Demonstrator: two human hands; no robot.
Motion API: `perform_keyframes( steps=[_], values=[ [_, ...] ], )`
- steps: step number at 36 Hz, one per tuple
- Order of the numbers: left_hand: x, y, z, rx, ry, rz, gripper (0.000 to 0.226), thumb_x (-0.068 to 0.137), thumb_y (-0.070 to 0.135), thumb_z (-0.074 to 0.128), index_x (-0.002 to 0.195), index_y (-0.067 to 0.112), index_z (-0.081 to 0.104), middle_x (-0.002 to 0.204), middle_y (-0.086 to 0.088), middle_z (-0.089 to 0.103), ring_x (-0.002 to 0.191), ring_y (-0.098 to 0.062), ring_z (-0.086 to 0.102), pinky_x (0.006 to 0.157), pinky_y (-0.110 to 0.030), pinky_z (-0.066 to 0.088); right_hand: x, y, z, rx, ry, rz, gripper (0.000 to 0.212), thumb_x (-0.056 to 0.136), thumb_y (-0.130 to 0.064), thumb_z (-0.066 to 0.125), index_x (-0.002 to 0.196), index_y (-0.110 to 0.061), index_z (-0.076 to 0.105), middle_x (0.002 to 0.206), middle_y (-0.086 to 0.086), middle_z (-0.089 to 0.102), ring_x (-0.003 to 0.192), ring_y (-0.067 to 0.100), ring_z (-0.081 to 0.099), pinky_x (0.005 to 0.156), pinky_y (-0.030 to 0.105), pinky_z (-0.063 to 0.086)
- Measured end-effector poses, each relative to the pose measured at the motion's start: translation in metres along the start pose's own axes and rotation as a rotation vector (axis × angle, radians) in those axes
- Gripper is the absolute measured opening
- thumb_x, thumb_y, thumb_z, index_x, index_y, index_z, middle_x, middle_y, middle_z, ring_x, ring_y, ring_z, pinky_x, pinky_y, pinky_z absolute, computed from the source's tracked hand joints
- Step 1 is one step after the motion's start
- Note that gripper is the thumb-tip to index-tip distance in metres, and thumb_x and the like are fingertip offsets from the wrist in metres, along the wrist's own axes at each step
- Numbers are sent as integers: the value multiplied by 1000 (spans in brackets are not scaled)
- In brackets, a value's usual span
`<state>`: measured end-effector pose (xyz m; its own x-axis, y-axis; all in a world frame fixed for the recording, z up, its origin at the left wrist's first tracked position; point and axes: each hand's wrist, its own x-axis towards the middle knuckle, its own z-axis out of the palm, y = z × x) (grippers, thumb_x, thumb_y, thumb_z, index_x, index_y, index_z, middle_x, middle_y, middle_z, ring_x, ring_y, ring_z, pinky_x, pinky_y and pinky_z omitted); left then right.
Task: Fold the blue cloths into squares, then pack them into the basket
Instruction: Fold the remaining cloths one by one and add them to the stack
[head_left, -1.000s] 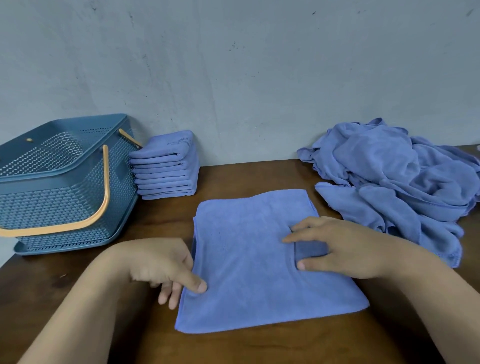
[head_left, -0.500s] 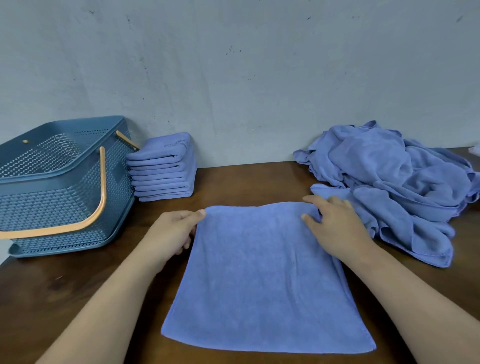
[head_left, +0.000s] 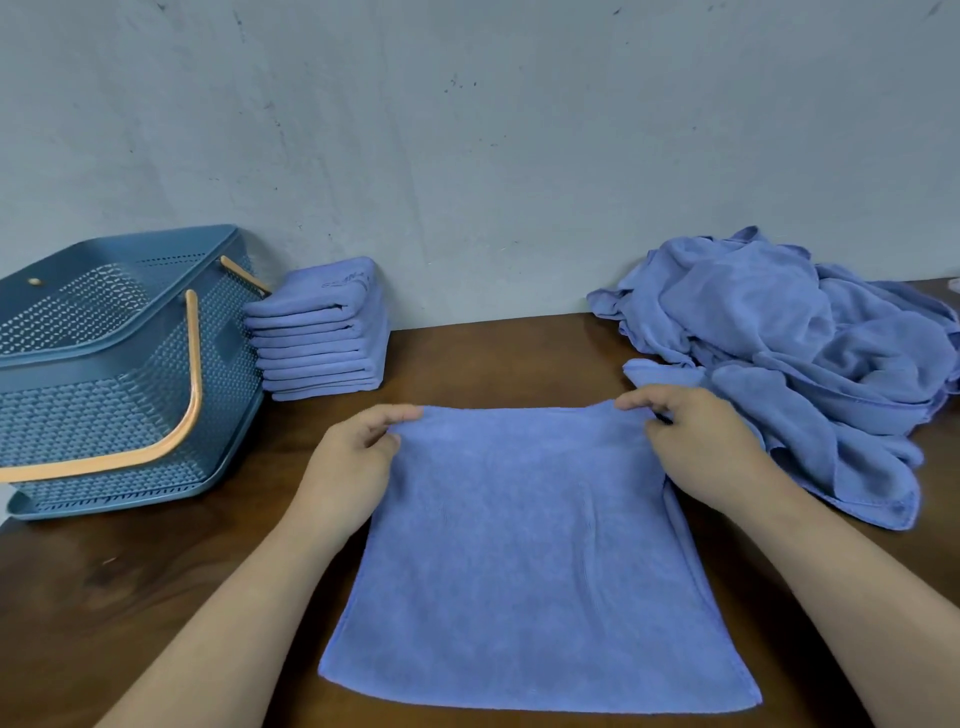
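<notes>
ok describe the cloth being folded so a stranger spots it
On the table, between the basket at left and the crumpled heap at right, one cloth lies flat. Unlike the folded stack by the wall, its far corners are pinched by the left hand and right hand.

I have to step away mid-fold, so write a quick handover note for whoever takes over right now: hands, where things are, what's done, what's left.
Hands: the left hand pinches the far left corner of the flat cloth; the right hand pinches its far right corner.
Place: the cloth lies spread on the table, in front of the person.
Done: a stack of folded cloths sits beside the basket, against the wall.
Left: finish this fold, fold the crumpled pile on the right, then pack everything into the basket. No cloth shows inside it.
</notes>
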<state>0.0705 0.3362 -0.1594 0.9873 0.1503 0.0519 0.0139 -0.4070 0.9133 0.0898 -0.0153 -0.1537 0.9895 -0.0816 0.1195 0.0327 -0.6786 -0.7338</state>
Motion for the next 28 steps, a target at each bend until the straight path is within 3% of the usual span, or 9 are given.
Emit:
perform_keyframes(
  steps=[2,4,9,14,17,20,21,24,28],
  values=[
    [2,-1,1,23,5,-45,45,101,6,53,120,39,76,127,19,72,126,-5,63,109,-30,49,-1,3,1,-33,-42,50,49,98,1,47,131,-28,69,92,-1,71,56,16,55,43,14,37],
    [2,1,2,52,6,-62,44,100,5,53,124,36,75,128,19,69,121,1,62,95,-18,46,-2,3,1,-65,-76,79,53,98,-1,47,141,-27,64,88,-1,72,55,14,56,41,14,36],
    [6,-2,3,117,2,-61,45,99,8,53,129,34,73,122,21,70,89,0,63,81,-19,49,-4,0,-2,-71,-85,98,57,98,-2,48,149,-27,57,76,-6,65,45,3,54,39,13,34],
    [5,-1,6,255,21,-10,45,100,8,52,136,30,69,114,11,72,57,3,58,54,-9,40,-6,-2,1,-155,-87,65,56,99,-6,50,151,-26,55,82,-14,55,61,3,54,50,19,38],
    [3,-1,8,366,29,48,40,100,10,54,133,27,70,117,8,70,71,0,60,59,-10,39,-7,-3,2,-208,-87,38,46,99,-8,52,143,-20,60,92,-11,60,70,13,57,58,36,47],
    [3,-4,9,524,37,129,37,101,17,55,134,26,69,139,12,62,99,-5,61,78,-16,48,-9,-4,5,-215,-82,10,51,101,-26,60,151,-36,53,141,-10,61,101,14,63,78,29,49],
    [3,-4,9,578,41,140,38,101,19,55,136,27,67,141,13,60,101,-5,61,81,-22,51,-9,-4,6,-195,-76,8,52,101,-32,61,152,-40,51,146,-11,58,113,14,62,87,29,48],
    [1,-4,10,678,53,160,39,102,26,52,139,30,64,142,16,57,102,-7,60,80,-30,53,-5,-4,4,6,-67,40,50,102,-37,63,150,-41,52,127,-15,64,119,9,60,94,26,44],
    [2,-9,10,752,49,202,40,103,29,49,141,31,62,140,14,58,113,-13,52,89,-35,52,-4,-7,-3,96,-107,79,47,102,-38,63,148,-38,51,91,-6,71,85,9,64,75,25,45]
  ],
)
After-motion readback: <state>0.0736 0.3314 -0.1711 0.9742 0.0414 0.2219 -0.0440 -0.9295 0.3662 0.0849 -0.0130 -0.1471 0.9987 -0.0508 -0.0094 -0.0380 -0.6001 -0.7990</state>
